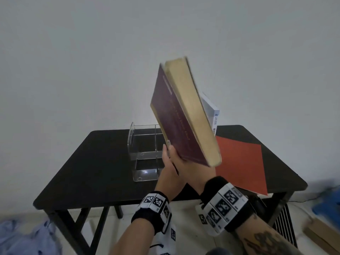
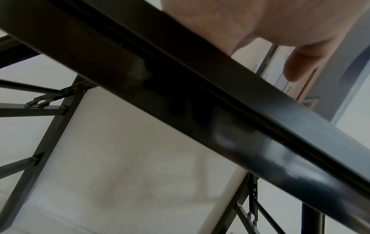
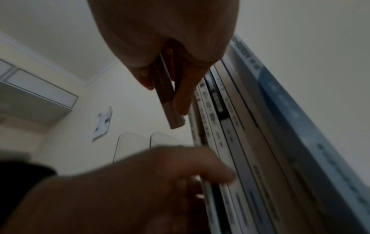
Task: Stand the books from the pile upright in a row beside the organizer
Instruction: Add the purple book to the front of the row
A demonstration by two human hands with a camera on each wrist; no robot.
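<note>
**Maroon book up in the air over the table**

Nearest, the right hand (image 1: 185, 163) has the maroon book (image 1: 181, 115) clamped at its lower end, thumb and fingers pinching the spine in the right wrist view, book tilted, yellowed pages facing right. Alongside, the left hand (image 1: 168, 168) reaches forward with fingers extended, gripping nothing. Beyond it, the clear organizer (image 1: 145, 148) sits on the black table (image 1: 95, 162). To the right lies a red book (image 1: 242, 162) flat, and behind the raised one stands a row of upright books (image 1: 211, 115), pale spines side by side.
</note>
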